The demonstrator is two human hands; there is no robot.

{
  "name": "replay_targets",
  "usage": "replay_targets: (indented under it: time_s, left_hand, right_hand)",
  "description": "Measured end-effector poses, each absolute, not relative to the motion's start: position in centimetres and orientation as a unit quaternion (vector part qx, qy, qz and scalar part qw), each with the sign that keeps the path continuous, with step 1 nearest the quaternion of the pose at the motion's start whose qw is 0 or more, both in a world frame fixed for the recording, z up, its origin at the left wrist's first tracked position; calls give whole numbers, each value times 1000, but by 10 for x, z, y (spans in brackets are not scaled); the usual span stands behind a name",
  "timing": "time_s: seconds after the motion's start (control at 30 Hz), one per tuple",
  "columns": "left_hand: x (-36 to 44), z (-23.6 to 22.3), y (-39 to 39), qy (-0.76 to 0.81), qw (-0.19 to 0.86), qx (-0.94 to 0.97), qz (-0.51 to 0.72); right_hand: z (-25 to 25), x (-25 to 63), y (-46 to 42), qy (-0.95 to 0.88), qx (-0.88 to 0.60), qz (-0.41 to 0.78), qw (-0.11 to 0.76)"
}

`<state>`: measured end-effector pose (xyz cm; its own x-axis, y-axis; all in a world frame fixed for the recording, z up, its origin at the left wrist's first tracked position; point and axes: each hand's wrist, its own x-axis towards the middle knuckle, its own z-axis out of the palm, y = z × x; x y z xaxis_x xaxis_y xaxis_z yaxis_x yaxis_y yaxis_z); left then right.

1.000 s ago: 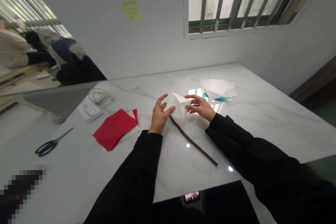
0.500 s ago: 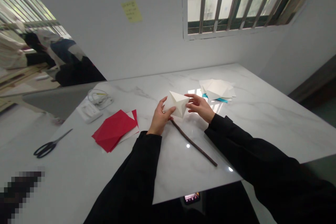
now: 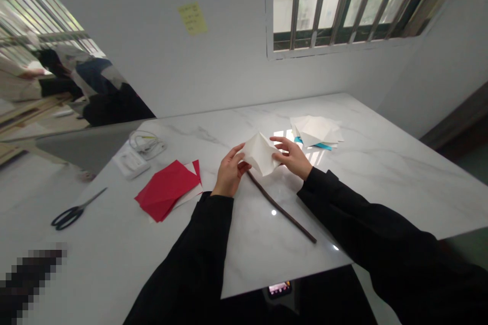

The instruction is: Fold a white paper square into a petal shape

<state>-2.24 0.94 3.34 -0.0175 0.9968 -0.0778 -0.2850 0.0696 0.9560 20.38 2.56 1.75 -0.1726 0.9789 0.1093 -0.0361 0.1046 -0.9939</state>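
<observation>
A creased sheet of white paper (image 3: 261,155) is held up above the table between my two hands, its folds partly spread. My left hand (image 3: 229,171) pinches its left edge between thumb and fingers. On the opposite edge, my right hand (image 3: 293,157) grips the paper, with the index finger stretched out along the top. Beneath the paper a thin dark brown stick (image 3: 282,208) lies slantwise on the table; its far end is near my left hand.
Red paper sheets (image 3: 168,188) lie left of my hands, and black-handled scissors (image 3: 76,210) farther left. A white box (image 3: 131,162) and a coiled cable (image 3: 147,143) sit behind. White sheets (image 3: 318,129) over blue paper are at the back right. Several people (image 3: 91,81) show beyond the partition.
The white paper has turned and opened from a pointed folded shape into a wider, flatter one. My left thumb has moved from its front face to its left edge.
</observation>
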Motion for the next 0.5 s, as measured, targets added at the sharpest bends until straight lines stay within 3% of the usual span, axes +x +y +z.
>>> replay_targets:
  time_s: [0.37,0.5]
  left_hand:
    - [-34,37,13,449,584,328,591]
    - [-34,39,12,470,571,348,576]
  right_hand:
    - [20,203,25,-472,-419,606,484]
    - [21,202,25,-524,-411,575,475]
